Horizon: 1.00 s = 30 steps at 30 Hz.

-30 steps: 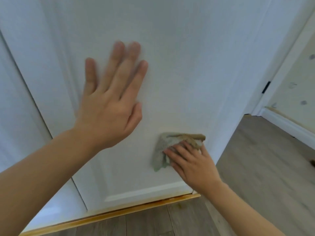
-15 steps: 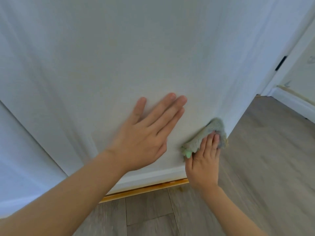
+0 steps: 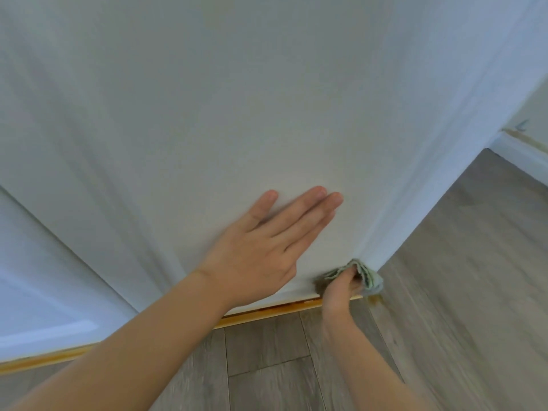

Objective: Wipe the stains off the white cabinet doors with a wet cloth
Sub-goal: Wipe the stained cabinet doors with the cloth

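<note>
The white cabinet door fills most of the view, seen from close up. My left hand rests flat on its lower panel with straight fingers spread toward the upper right. My right hand grips a bunched pale green cloth and presses it against the door's bottom right corner, just above the floor. Part of the cloth is hidden behind my fingers.
A second white door stands to the left. An orange-brown wooden strip runs under the doors. Grey wood-look flooring lies below and to the right. A white baseboard shows at the far right.
My right hand slid the cloth down and right to the door's bottom corner. My left hand shifted lower on the panel. The view moved closer and lower.
</note>
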Tool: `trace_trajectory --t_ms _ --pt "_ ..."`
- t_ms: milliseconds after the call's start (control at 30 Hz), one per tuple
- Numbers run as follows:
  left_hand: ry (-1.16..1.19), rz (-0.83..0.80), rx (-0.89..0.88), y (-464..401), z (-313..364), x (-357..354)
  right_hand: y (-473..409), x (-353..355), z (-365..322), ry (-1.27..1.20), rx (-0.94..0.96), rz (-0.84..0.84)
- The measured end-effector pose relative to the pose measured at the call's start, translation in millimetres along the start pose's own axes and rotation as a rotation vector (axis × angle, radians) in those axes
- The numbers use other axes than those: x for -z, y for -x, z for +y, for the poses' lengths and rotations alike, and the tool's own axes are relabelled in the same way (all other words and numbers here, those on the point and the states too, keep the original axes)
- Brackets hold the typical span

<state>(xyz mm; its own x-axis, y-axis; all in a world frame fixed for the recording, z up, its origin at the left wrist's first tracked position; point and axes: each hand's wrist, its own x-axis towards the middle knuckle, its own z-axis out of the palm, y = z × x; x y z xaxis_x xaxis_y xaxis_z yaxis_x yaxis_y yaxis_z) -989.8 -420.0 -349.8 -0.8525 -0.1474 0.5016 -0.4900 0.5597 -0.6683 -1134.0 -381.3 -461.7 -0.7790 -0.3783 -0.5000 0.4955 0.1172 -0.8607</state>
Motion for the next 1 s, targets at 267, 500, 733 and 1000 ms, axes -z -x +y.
trace_trajectory --t_ms 267,500,733,1000 --pt "0.049 -0.004 -0.083 9 -14 5 53 -32 40 -0.215 -0.472 -0.255" --pt "0.001 -0.019 -0.093 36 -62 25 131 -54 31 -0.322 -0.788 -0.484" --pt "-0.062 -0.05 -0.015 52 -121 66 174 -63 -6 -0.344 -0.768 -0.704" --pt "-0.12 0.086 0.186 15 -191 135 241 -57 -130 -0.294 -0.457 -1.007"
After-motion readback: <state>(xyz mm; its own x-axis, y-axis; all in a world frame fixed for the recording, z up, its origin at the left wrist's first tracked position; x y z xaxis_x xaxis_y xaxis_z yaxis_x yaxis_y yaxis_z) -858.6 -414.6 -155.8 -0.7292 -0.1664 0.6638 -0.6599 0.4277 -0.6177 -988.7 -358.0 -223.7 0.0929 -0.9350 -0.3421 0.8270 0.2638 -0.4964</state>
